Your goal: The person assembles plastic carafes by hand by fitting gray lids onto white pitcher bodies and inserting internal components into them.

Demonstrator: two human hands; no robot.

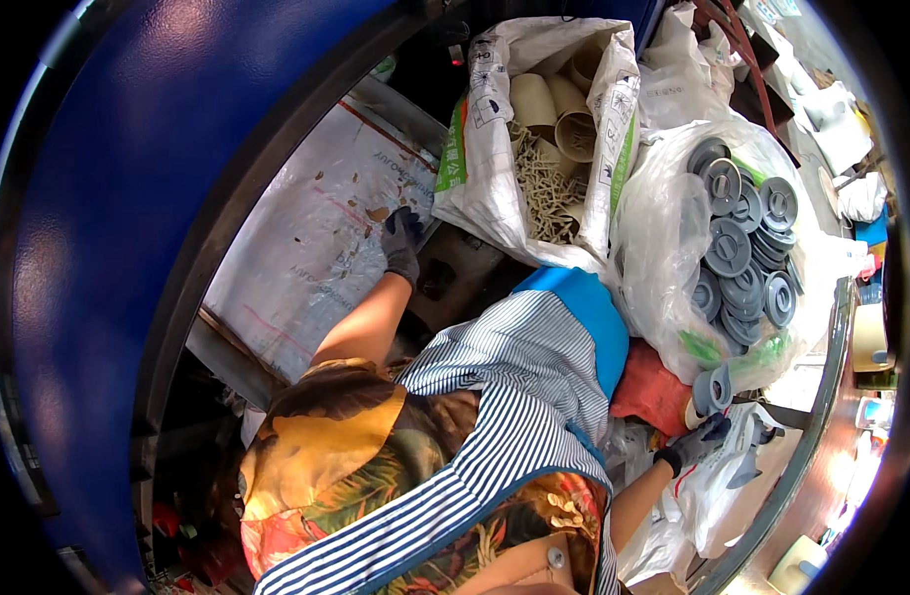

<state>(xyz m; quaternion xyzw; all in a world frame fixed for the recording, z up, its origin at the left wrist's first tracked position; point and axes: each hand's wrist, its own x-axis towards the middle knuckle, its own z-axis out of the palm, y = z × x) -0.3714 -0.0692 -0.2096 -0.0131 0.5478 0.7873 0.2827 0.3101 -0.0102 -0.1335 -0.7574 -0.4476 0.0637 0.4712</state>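
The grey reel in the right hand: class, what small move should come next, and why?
Probably carry the grey reel up into the clear bag just above it. The gloved right hand grips it beside that bag, which already holds a pile of matching grey reels. The left hand rests apart, on a printed white sheet.

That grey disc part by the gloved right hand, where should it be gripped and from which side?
Likely by its rim, from below. The grey disc stands on edge just above the right hand, its lower rim exposed; the red bag and clear bag crowd the other sides.
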